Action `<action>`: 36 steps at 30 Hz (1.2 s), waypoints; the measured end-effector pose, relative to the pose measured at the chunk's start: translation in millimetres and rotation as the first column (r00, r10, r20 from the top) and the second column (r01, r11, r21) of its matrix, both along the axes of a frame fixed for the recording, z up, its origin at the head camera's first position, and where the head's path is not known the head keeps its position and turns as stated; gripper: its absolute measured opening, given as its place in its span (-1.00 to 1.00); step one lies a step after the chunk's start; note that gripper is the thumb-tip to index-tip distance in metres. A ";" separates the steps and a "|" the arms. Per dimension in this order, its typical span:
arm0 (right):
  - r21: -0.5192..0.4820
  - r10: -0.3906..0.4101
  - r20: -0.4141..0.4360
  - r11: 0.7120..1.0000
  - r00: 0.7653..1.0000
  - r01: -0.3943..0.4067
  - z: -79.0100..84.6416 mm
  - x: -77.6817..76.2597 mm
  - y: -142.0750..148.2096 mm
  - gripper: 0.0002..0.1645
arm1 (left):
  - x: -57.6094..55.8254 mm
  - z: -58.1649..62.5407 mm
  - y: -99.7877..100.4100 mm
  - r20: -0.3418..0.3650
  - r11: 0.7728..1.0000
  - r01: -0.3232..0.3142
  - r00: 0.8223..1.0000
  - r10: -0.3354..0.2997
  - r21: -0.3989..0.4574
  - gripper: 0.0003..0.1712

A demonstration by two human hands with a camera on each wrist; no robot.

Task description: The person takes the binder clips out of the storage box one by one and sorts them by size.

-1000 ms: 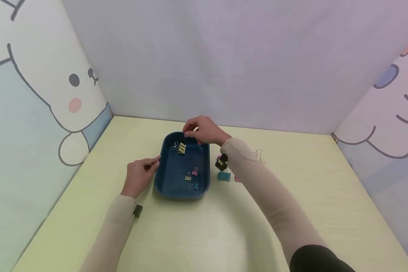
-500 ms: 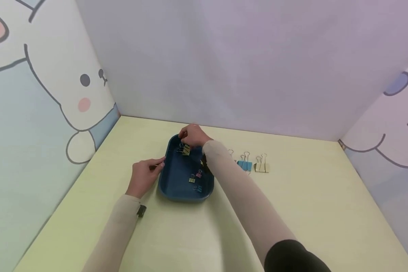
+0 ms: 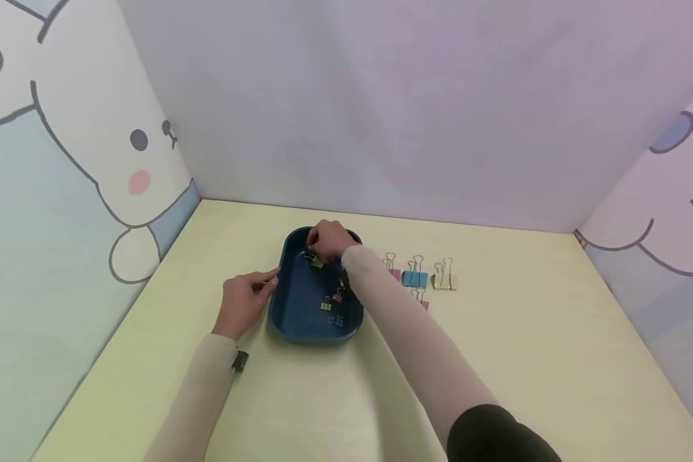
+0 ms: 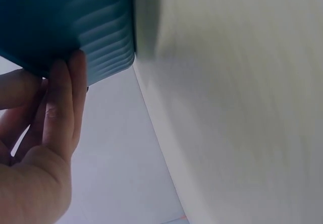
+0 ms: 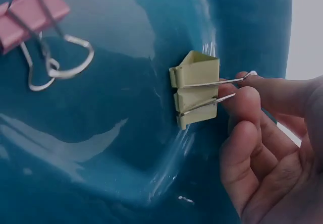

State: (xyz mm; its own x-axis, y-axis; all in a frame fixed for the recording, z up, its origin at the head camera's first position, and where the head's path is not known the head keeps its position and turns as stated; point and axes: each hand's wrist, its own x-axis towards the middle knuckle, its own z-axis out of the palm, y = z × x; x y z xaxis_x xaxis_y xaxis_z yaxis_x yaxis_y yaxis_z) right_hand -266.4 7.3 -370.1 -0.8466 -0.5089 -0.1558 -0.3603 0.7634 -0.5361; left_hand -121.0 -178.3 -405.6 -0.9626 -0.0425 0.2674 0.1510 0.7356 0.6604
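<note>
A dark blue tray (image 3: 297, 311) stands on the table. Thumb and fingers of my left hand (image 3: 242, 303) grip its left rim; the left wrist view shows those fingers against the ribbed outer wall. Inside the far end, my right hand (image 3: 330, 240) reaches down to a yellow binder clip (image 5: 198, 90). In the right wrist view its fingers pinch at the clip's wire handles, with the clip's body over the tray floor. Nearer me in the tray lie a small yellow binder clip (image 3: 326, 306), a small pink one (image 3: 337, 296) and a small blue one (image 3: 339, 321).
Right of the tray, on the table, are a blue binder clip (image 3: 415, 280), a yellow binder clip (image 3: 445, 281) and pink ones (image 3: 395, 274), partly hidden by my right sleeve (image 3: 404, 333). A plain wall (image 3: 381, 115) rises behind the table.
My right hand has come down and toward me from the tray's far rim to the yellow binder clip, which has turned slightly. My left hand keeps its hold on the tray.
</note>
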 end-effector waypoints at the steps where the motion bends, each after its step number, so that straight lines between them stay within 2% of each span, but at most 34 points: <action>1: 0.001 -0.008 -0.004 1.000 1.000 0.008 -0.6 -0.8 0.8 -0.74 | -0.4 0.0 0.3 0.000 1.000 0.001 1.000 -0.001 0.000 -0.67; 14: -0.020 -0.046 0.018 0.999 0.999 0.046 10.3 4.4 12.7 -0.79 | -1.9 -0.9 4.2 0.025 1.000 0.004 1.000 -0.004 0.001 -0.67; 19: -0.058 -0.068 0.015 0.996 0.998 0.069 20.9 10.2 17.7 -0.80 | -2.5 0.7 3.5 0.026 1.000 0.012 1.000 -0.012 -0.013 -0.67; 27: -0.124 -0.045 -0.044 0.992 0.998 0.040 41.7 24.3 26.8 -0.76 | 0.1 5.9 -0.5 0.023 1.000 0.003 1.000 -0.002 -0.018 -0.67; 32: -0.156 -0.035 -0.086 0.988 0.996 0.021 48.6 38.0 38.5 -0.77 | -1.1 4.6 -2.2 0.027 1.000 0.003 1.000 -0.003 -0.022 -0.67; 36: -0.179 -0.056 -0.080 0.983 0.995 0.041 50.9 52.4 55.2 -0.79 | -1.7 3.6 -1.5 0.032 1.000 0.006 0.999 -0.006 -0.018 -0.67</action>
State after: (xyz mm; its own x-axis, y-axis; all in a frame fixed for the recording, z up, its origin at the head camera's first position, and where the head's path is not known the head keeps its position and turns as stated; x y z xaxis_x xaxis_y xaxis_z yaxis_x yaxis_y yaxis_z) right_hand -214.0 62.5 -319.2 -0.8771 -0.4803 0.0060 -0.3749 0.6765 -0.6339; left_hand -122.7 -179.8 -402.1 -0.9709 -0.0320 0.2372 0.1345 0.7468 0.6513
